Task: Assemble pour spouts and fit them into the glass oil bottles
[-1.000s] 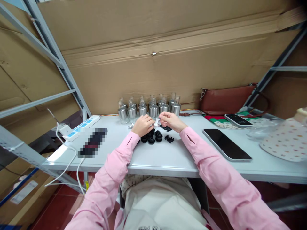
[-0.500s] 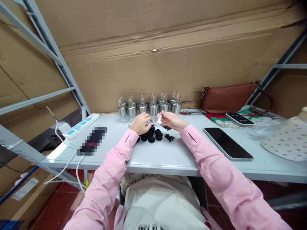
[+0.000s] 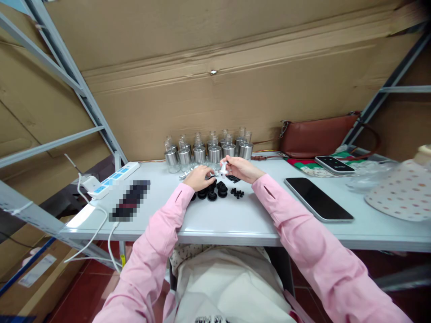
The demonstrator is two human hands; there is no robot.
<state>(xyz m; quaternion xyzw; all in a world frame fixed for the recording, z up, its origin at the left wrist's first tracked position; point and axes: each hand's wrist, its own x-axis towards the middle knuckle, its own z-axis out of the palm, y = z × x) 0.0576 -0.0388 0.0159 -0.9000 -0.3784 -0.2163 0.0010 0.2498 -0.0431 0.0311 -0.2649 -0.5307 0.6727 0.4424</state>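
Observation:
Both my arms wear pink sleeves and reach to the middle of a pale grey table. My right hand pinches a small white part just above the table. My left hand rests low, fingers curled over a cluster of black rubber rings; whether it holds one is hidden. Smaller black bits lie just right of the rings. Behind both hands stands a row of several small glass bottles with silver collars.
A dark tablet lies to the right, a phone and a brown bag beyond it. A spotted hat sits far right. A white power strip with cables and a blurred dark item lie left. Cardboard backs the table.
My left hand has let go of the white part and dropped onto the black rings. My right hand keeps the white part and has shifted slightly left.

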